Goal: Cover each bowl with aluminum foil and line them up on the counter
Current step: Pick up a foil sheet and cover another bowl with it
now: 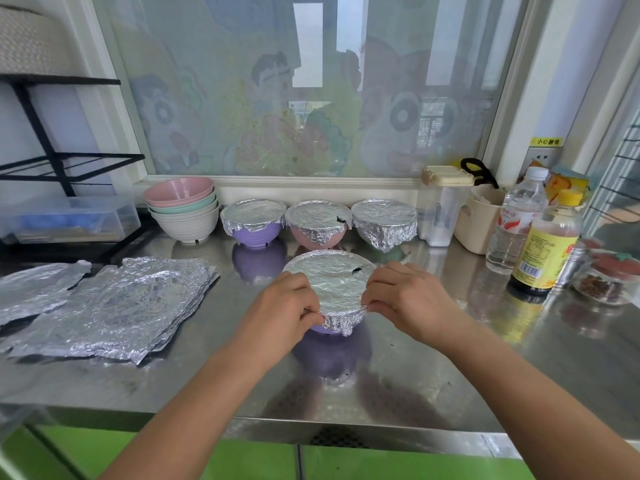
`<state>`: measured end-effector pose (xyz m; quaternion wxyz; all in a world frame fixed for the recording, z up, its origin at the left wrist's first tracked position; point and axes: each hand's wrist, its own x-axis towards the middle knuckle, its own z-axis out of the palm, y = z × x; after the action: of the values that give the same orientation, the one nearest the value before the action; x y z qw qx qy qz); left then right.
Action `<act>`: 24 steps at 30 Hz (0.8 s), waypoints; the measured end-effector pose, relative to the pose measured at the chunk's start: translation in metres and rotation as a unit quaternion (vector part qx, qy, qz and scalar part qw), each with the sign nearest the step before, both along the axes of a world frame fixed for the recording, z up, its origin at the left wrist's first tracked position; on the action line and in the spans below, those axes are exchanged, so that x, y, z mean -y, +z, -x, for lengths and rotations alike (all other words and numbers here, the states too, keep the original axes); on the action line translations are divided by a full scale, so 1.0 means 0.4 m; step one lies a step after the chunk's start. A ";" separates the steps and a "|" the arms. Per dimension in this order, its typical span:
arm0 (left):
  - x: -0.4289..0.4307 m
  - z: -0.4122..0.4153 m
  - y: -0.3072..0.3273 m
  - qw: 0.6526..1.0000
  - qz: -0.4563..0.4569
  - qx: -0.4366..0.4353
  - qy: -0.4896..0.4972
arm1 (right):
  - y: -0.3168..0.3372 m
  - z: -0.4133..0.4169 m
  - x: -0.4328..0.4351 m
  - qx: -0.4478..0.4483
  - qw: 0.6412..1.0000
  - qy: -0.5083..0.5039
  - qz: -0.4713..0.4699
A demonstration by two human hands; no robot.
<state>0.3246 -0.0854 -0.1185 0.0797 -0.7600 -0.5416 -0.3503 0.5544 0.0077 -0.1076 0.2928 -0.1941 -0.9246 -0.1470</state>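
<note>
Hands hide foil-covered bowl (330,287) rim; 2 foil tears.

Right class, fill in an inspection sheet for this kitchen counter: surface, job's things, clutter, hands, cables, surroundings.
Surface: steel counter, shiny.
Job's things: three foil-covered bowls in a row by the window; fourth bowl being wrapped; stack of bare bowls; foil sheets at left.
Clutter: water bottle, sauce bottle, jars, containers.
Hands: left hand and right hand pinch the foil's near edge.
Cables: nothing seen.
Surroundings: window with cartoon film, black rack.
</note>
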 end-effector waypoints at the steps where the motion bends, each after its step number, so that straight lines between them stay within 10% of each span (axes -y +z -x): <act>1: -0.001 0.001 0.000 1.000 0.001 0.001 -0.004 | 0.002 0.003 0.001 0.001 1.000 0.001 -0.003; 8: 0.009 0.022 -0.007 0.993 -0.010 0.114 -0.006 | 0.004 -0.015 0.004 -0.078 0.986 0.007 0.150; 15: -0.013 0.024 -0.034 0.902 0.178 0.389 0.063 | -0.010 -0.017 -0.052 -0.178 0.805 -0.028 0.566; 24: -0.048 0.005 -0.044 0.889 0.158 0.426 -0.061 | -0.043 0.003 -0.089 -0.175 0.764 0.017 0.621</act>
<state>0.3224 -0.0661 -0.1359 -0.3018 -0.5720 -0.5241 -0.5542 0.5530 0.0434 -0.1249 0.2671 -0.3396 -0.7499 0.5009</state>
